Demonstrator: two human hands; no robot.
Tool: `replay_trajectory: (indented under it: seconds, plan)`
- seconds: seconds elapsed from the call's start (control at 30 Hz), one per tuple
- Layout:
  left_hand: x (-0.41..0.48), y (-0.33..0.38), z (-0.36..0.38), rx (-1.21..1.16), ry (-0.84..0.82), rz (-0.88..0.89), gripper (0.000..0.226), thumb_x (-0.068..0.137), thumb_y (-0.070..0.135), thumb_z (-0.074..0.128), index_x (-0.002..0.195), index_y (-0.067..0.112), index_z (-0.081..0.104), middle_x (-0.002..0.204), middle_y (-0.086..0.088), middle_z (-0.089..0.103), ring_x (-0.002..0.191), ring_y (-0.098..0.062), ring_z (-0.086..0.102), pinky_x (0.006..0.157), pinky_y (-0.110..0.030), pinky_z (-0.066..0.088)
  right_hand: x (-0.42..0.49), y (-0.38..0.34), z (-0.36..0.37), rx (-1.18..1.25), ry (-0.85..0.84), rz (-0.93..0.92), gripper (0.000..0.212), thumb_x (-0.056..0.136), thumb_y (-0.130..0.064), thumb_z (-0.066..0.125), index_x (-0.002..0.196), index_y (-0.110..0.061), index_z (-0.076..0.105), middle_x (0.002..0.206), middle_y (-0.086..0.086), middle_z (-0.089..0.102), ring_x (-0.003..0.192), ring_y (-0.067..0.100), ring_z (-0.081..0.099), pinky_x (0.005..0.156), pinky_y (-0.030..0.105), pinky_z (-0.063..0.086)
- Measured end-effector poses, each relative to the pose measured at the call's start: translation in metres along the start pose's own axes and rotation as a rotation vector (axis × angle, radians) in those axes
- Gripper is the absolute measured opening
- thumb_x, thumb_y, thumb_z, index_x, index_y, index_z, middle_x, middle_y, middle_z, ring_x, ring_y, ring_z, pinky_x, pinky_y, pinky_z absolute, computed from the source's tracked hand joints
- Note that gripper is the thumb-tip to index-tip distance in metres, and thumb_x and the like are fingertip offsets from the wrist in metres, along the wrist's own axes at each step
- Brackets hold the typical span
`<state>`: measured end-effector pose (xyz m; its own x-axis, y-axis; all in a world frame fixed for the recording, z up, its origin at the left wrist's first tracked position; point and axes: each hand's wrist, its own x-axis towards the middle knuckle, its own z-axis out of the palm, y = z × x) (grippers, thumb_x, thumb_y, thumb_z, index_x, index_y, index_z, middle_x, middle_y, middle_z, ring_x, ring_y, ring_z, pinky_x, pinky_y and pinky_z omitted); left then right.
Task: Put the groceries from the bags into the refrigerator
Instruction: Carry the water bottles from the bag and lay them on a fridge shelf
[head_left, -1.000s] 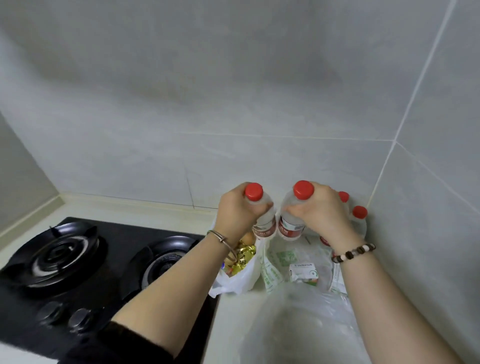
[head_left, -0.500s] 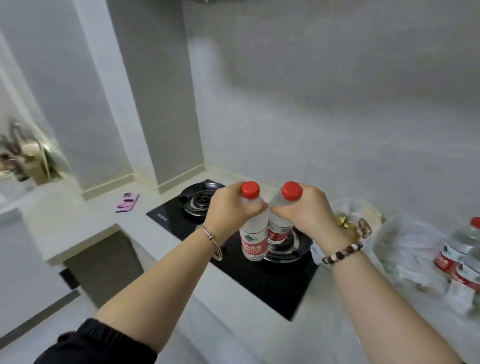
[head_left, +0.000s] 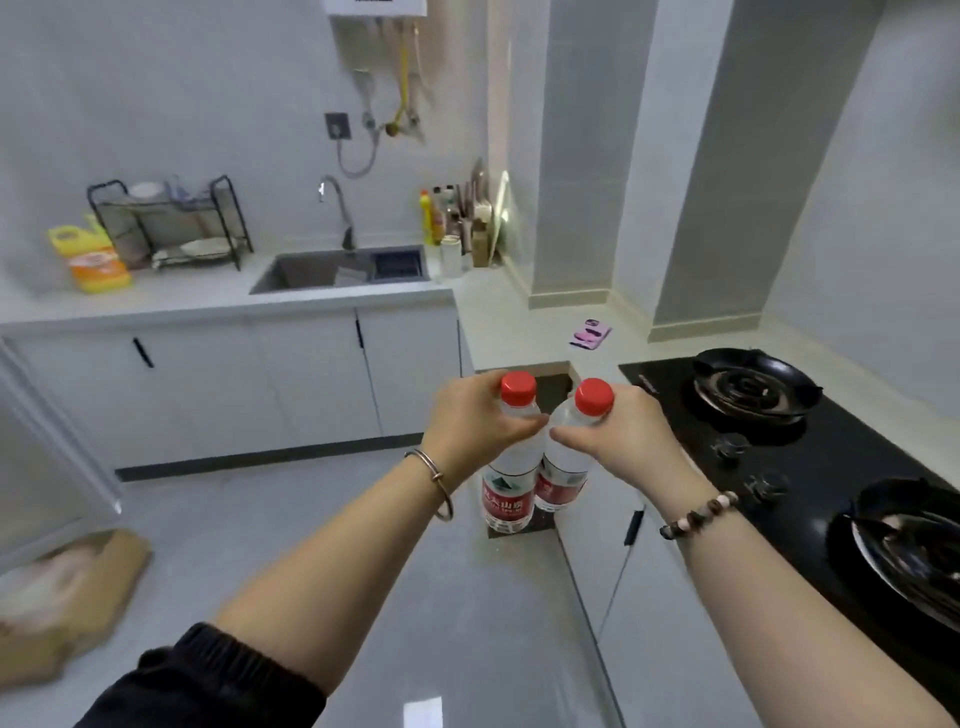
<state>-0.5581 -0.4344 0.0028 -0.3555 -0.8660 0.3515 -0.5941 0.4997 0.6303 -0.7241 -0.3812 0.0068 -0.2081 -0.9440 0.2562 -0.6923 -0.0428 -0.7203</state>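
Two clear water bottles with red caps are being carried side by side above the grey floor (head_left: 415, 571) of a small kitchen. The left bottle (head_left: 509, 483) is being gripped just below its cap by the left hand (head_left: 470, 421), whose fingers are curled round the neck and shoulder. The right bottle (head_left: 563, 478) is being gripped in the same way by the right hand (head_left: 618, 436), its fingers wrapped round the upper part. Both bottles are being held roughly upright and close together, with their red-and-white labels hanging below the hands. Whether the two are touching cannot be told.

A metal bangle (head_left: 434, 480) is being worn on the left wrist and a beaded bracelet (head_left: 698, 514) on the right.

A black gas hob (head_left: 810, 467) with two burners is being framed at the right, set into a pale counter. A pink object (head_left: 589, 332) is lying on the counter beyond it. Across the room, a sink (head_left: 332, 273) with a curved tap (head_left: 337, 208) is being flanked by a black dish rack (head_left: 171, 223) and a yellow package (head_left: 91, 257). Blurred cardboard (head_left: 67, 597) is lying on the floor at lower left.
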Motion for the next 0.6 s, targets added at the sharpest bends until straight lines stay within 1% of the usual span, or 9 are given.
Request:
replay_trajectory:
  seconds: [0.07, 0.13, 0.2, 0.27, 0.3, 0.37, 0.47, 0.53, 0.6]
  plan:
    - [-0.016, -0.025, -0.025, 0.027, 0.067, -0.083, 0.025, 0.072, 0.044, 0.076, 0.082, 0.027, 0.060, 0.071, 0.016, 0.059, 0.069, -0.001, 0.055, 0.068, -0.021, 0.048, 0.010, -0.019, 0.033, -0.009, -0.072, -0.079, 0.018, 0.066, -0.029, 0.078, 0.076, -0.018, 0.068, 0.072, -0.004, 0.068, 0.072, 0.014, 0.063, 0.064, 0.031, 0.052]
    - [-0.033, -0.046, -0.048, 0.053, 0.139, -0.179, 0.030, 0.072, 0.044, 0.077, 0.085, 0.021, 0.063, 0.076, 0.007, 0.064, 0.073, -0.009, 0.058, 0.070, -0.025, 0.051, 0.019, -0.037, 0.067, -0.007, -0.147, -0.144, 0.022, 0.066, -0.033, 0.079, 0.073, -0.018, 0.064, 0.069, -0.005, 0.065, 0.069, 0.014, 0.061, 0.061, 0.029, 0.049]
    - [-0.050, -0.067, -0.071, 0.086, 0.211, -0.263, 0.031, 0.071, 0.043, 0.077, 0.084, 0.018, 0.064, 0.078, 0.004, 0.065, 0.073, -0.012, 0.058, 0.067, -0.023, 0.048, 0.025, -0.055, 0.100, -0.005, -0.227, -0.198, 0.027, 0.066, -0.035, 0.080, 0.071, -0.016, 0.061, 0.066, -0.002, 0.063, 0.066, 0.017, 0.060, 0.058, 0.030, 0.049]
    - [-0.070, -0.084, -0.093, 0.125, 0.286, -0.335, 0.031, 0.071, 0.044, 0.077, 0.083, 0.019, 0.064, 0.076, 0.006, 0.065, 0.071, -0.010, 0.056, 0.064, -0.019, 0.045, 0.028, -0.075, 0.130, 0.011, -0.306, -0.248, 0.029, 0.065, -0.033, 0.081, 0.069, -0.014, 0.060, 0.065, 0.001, 0.063, 0.066, 0.021, 0.061, 0.060, 0.034, 0.050]
    - [-0.080, -0.092, -0.103, 0.132, 0.325, -0.377, 0.032, 0.070, 0.044, 0.077, 0.085, 0.019, 0.065, 0.077, 0.006, 0.065, 0.072, -0.009, 0.057, 0.065, -0.020, 0.046, 0.029, -0.085, 0.144, 0.023, -0.348, -0.271, 0.028, 0.065, -0.032, 0.081, 0.069, -0.014, 0.060, 0.065, 0.002, 0.063, 0.067, 0.022, 0.061, 0.060, 0.034, 0.050]
    - [-0.101, -0.106, -0.124, 0.146, 0.391, -0.479, 0.031, 0.071, 0.041, 0.078, 0.090, 0.019, 0.066, 0.080, 0.007, 0.066, 0.076, -0.008, 0.058, 0.069, -0.022, 0.048, 0.030, -0.105, 0.171, 0.041, -0.428, -0.317, 0.028, 0.065, -0.032, 0.081, 0.073, -0.012, 0.063, 0.069, 0.004, 0.066, 0.071, 0.023, 0.062, 0.062, 0.035, 0.050]
    - [-0.131, -0.124, -0.150, 0.197, 0.496, -0.591, 0.028, 0.071, 0.040, 0.078, 0.086, 0.022, 0.063, 0.075, 0.011, 0.062, 0.073, -0.006, 0.056, 0.067, -0.019, 0.045, 0.025, -0.132, 0.208, 0.067, -0.544, -0.418, 0.035, 0.064, -0.036, 0.080, 0.079, -0.009, 0.065, 0.074, 0.006, 0.068, 0.074, 0.023, 0.063, 0.063, 0.037, 0.052]
    - [-0.153, -0.132, -0.164, 0.238, 0.559, -0.668, 0.027, 0.071, 0.041, 0.078, 0.084, 0.025, 0.061, 0.072, 0.014, 0.059, 0.070, -0.005, 0.055, 0.064, -0.017, 0.041, 0.017, -0.149, 0.227, 0.101, -0.613, -0.462, 0.035, 0.064, -0.035, 0.081, 0.075, -0.007, 0.062, 0.070, 0.006, 0.066, 0.068, 0.022, 0.060, 0.059, 0.034, 0.049]
    - [-0.176, -0.139, -0.175, 0.253, 0.631, -0.735, 0.028, 0.069, 0.043, 0.079, 0.082, 0.027, 0.060, 0.073, 0.012, 0.060, 0.072, -0.009, 0.055, 0.066, -0.022, 0.043, 0.005, -0.166, 0.244, 0.139, -0.681, -0.499, 0.036, 0.063, -0.033, 0.082, 0.067, -0.008, 0.057, 0.064, 0.006, 0.063, 0.064, 0.022, 0.057, 0.056, 0.035, 0.048]
